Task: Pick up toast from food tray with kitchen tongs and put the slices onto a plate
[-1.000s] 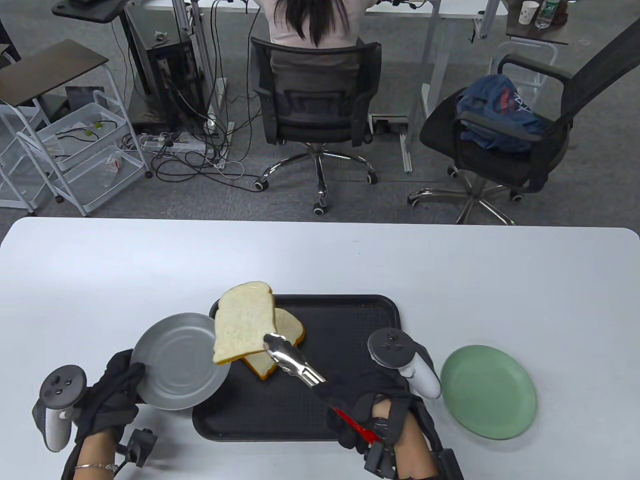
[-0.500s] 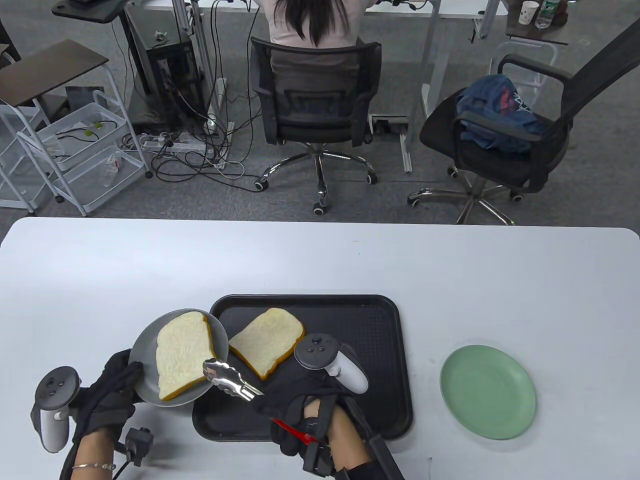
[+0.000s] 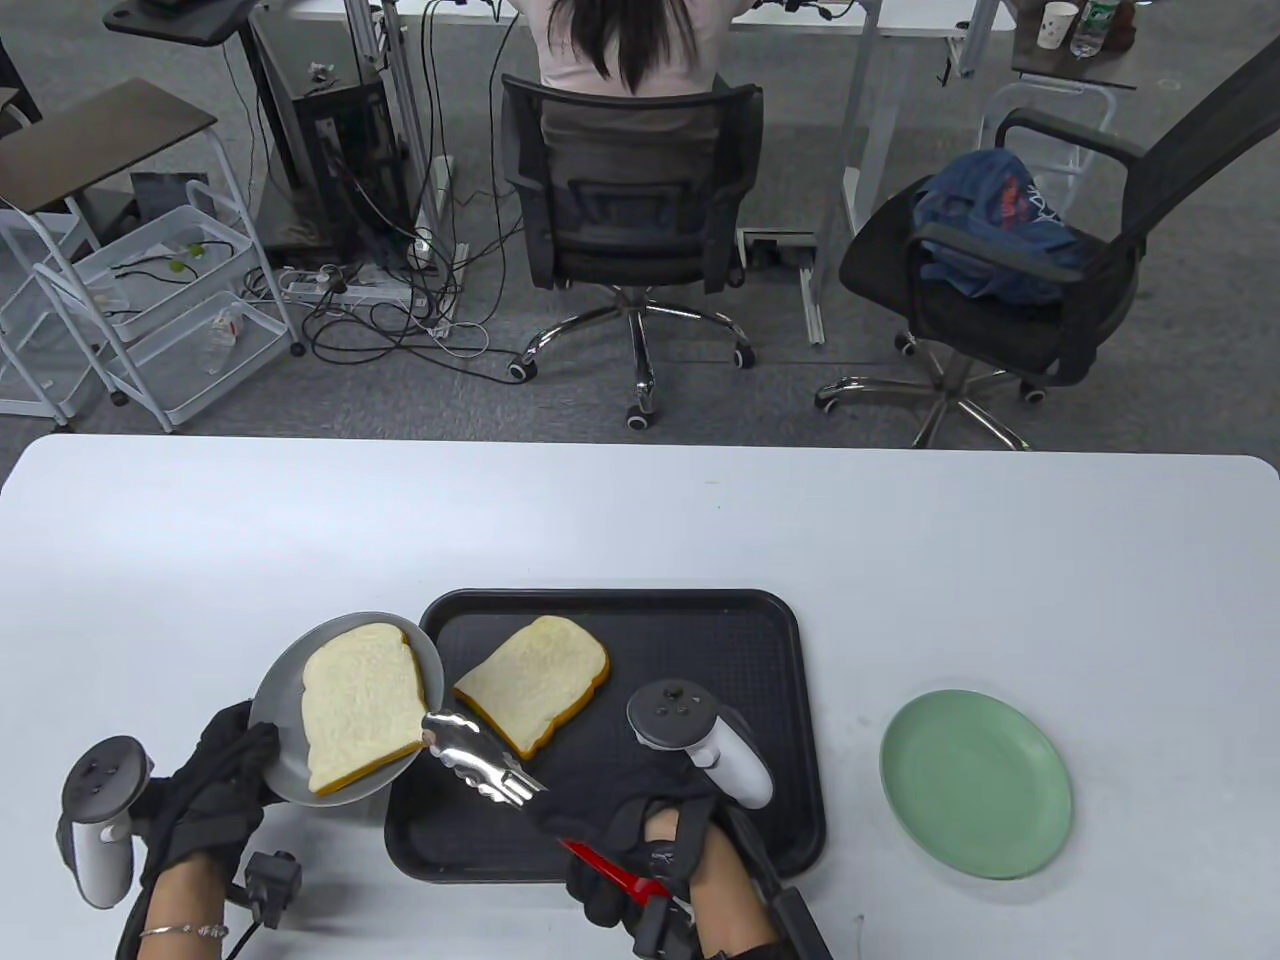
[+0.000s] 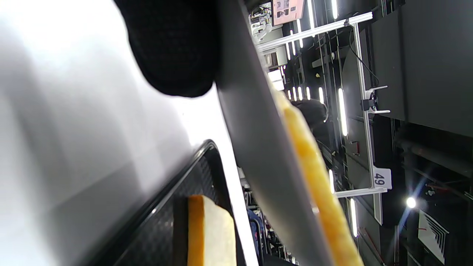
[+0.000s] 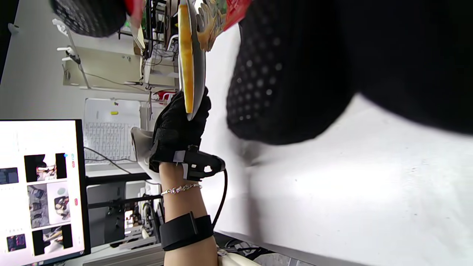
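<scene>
My left hand (image 3: pixel 235 770) grips the near-left rim of a grey plate (image 3: pixel 275 690) and holds it just off the black tray's left edge. One slice of toast (image 3: pixel 360 705) lies on that plate. My right hand (image 3: pixel 625 815) grips the red handle of the metal tongs (image 3: pixel 485 765). Their tips sit at the slice's right corner; I cannot tell whether they still pinch it. A second slice (image 3: pixel 535 685) lies on the black tray (image 3: pixel 700 640). The left wrist view shows the plate (image 4: pixel 258 147) edge-on with the toast crust (image 4: pixel 314 177).
A green plate (image 3: pixel 975 785) sits on the white table (image 3: pixel 640 510) to the right of the tray. Beyond the table's far edge are office chairs, a seated person with their back turned, a wire cart and floor cables.
The slice that hung from the tongs above the tray now lies on the grey plate. My right hand swung left with it, then drew back slightly right. The plate shifted a little left.
</scene>
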`<state>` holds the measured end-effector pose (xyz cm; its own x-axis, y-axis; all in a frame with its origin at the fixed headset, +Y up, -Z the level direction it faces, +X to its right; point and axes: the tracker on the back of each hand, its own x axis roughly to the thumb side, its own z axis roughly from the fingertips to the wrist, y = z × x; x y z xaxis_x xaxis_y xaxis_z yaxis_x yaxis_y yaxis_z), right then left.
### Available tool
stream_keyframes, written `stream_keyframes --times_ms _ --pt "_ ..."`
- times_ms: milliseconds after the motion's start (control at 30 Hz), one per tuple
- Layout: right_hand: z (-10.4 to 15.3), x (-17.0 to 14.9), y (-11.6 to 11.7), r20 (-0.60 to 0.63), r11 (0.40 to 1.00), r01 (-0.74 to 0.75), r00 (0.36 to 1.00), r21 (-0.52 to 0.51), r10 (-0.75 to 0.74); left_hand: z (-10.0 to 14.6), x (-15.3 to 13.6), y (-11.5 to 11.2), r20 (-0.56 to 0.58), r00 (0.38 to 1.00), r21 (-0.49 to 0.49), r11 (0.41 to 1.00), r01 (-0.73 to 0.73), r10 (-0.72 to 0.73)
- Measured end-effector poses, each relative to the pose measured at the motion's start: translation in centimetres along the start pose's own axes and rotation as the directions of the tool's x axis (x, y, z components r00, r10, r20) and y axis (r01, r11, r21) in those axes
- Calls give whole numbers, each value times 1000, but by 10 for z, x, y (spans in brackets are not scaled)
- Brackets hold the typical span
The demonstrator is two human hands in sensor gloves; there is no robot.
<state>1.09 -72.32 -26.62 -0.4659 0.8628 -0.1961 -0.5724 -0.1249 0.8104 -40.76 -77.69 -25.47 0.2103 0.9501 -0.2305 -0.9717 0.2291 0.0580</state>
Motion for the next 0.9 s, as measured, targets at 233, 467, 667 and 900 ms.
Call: stream_keyframes --times_ms 233,467,667,900 --pt "20 -18 -17 -35 996 34 999 -83 -37 0 0 1 -3 1000 8 1000 2 -2" --pt "22 -50 -33 -128 986 60 988 -157 -80 1 1 1 -1 1000 11 1000 2 -2" --pt "15 -77 -46 -204 974 66 973 -218 -111 1 1 2 -6 1000 15 1000 0 0" --pt "0 -90 -54 -223 972 94 964 -217 -143 1 1 3 -4 1000 19 1000 -4 4"
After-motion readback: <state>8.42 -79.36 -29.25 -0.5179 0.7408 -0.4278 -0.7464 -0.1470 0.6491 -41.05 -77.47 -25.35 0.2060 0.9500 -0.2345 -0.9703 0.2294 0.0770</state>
